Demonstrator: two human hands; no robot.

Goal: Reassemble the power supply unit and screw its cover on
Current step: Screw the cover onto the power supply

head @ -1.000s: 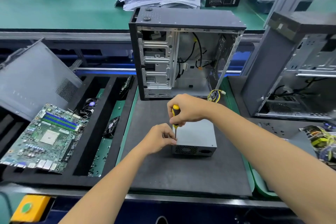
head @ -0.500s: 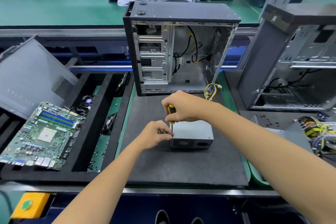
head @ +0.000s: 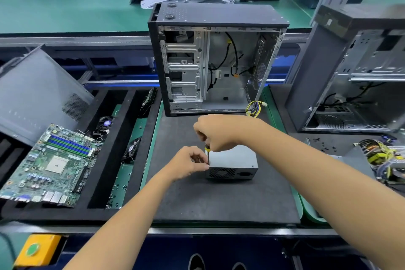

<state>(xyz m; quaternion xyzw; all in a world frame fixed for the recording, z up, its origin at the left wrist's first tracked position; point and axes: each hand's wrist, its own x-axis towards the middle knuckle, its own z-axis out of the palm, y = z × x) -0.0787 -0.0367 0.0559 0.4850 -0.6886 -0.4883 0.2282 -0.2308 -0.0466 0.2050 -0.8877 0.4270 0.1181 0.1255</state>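
A grey power supply unit (head: 235, 163) lies on the dark foam mat (head: 219, 199), its vented face toward me. My right hand (head: 215, 132) is closed around a screwdriver (head: 206, 149) with a yellow and black handle, held upright over the unit's near left top corner. My left hand (head: 188, 165) pinches the thin shaft near its tip, right against that corner. The tip and any screw are hidden behind my fingers. A bundle of yellow and black cables (head: 254, 108) lies behind the unit.
An open black computer case (head: 217, 61) stands at the back of the mat. A green motherboard (head: 51, 163) rests on the black slotted tray (head: 114, 160) at left, under a grey side panel (head: 37, 96). Another open case (head: 355, 68) and a cable tangle (head: 381, 158) are at right.
The view has shifted slightly. My right hand has turned on the screwdriver handle, hiding most of it, while my left hand stays pinched at the shaft by the unit's corner.
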